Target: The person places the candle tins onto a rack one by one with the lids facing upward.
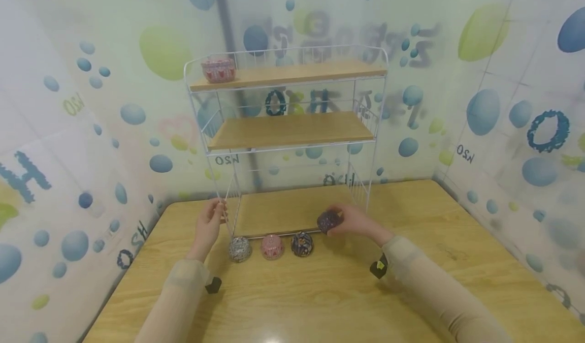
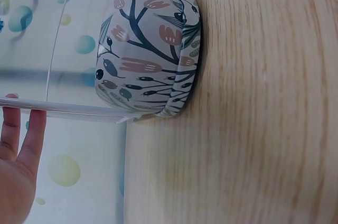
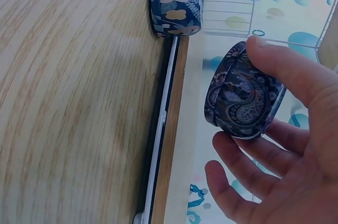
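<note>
So, right hand (image 1: 351,221) has the dark paisley tin (image 1: 328,223), thumb on one side, fingertips on the other, one finger sticking out clear. Tin's off the table (image 1: 292,292), near the bottom front edge of the white rack (image 1: 297,129), just right of the navy tin (image 1: 302,244). Squat and round; longest across its width. In the right wrist view that width slants upper right to lower left, banded end facing the table side, other end toward the palm. Tilted against the navy tin, whose band sits nearly parallel to the tabletop.

Left hand (image 1: 209,226): fingers at the rack's left post (image 2: 79,109), fairly extended in the wrist view; can't tell if they clasp it.

Row on table, left to right: white floral tin (image 1: 239,249), pink tin (image 1: 272,247), navy one, all apart, banded ends down on white and navy. Red-and-pink tin (image 1: 219,71) upright on top shelf, left end.
</note>
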`<state>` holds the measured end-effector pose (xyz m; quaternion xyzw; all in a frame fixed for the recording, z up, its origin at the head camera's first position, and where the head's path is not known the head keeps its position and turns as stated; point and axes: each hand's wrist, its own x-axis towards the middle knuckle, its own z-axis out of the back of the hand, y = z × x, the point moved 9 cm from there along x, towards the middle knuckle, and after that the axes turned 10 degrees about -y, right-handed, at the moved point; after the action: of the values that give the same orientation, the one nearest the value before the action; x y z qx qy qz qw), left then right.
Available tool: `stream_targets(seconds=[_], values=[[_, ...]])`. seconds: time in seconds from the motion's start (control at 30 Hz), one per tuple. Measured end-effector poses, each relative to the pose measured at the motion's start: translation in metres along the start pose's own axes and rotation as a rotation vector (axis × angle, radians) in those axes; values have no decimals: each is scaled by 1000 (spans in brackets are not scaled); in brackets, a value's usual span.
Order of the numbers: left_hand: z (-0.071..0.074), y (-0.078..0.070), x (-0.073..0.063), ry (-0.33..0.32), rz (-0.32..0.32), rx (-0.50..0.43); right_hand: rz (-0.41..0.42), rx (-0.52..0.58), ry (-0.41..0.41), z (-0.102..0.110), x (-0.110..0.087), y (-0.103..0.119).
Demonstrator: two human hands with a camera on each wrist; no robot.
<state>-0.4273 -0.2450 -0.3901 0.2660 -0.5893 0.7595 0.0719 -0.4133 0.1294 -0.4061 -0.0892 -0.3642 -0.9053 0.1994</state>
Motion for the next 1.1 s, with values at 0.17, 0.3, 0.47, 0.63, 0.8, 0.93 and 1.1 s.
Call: stream_targets(seconds=[0.17, 0.3, 0.47, 0.63, 0.8, 0.93, 1.1], values=[[2, -14, -6, 8, 15, 2, -6, 14, -13, 1, 2, 1], [2, -36, -12, 22, 20, 30, 2, 8, -27, 2, 4, 1], [3, -39, -12, 25, 6, 45, 9, 12, -41, 3, 7, 1], [4, -25, -7, 22, -6, 39, -2, 28, -35, 3, 8, 0], [4, -3, -1, 19, 4, 36, 25, 33, -28, 2, 8, 4], [3, 0, 0, 19, 1, 41, 39, 48, -26, 1, 7, 5], [2, -10, -3, 27, -2, 32, 34, 70, -27, -3, 8, 2]])
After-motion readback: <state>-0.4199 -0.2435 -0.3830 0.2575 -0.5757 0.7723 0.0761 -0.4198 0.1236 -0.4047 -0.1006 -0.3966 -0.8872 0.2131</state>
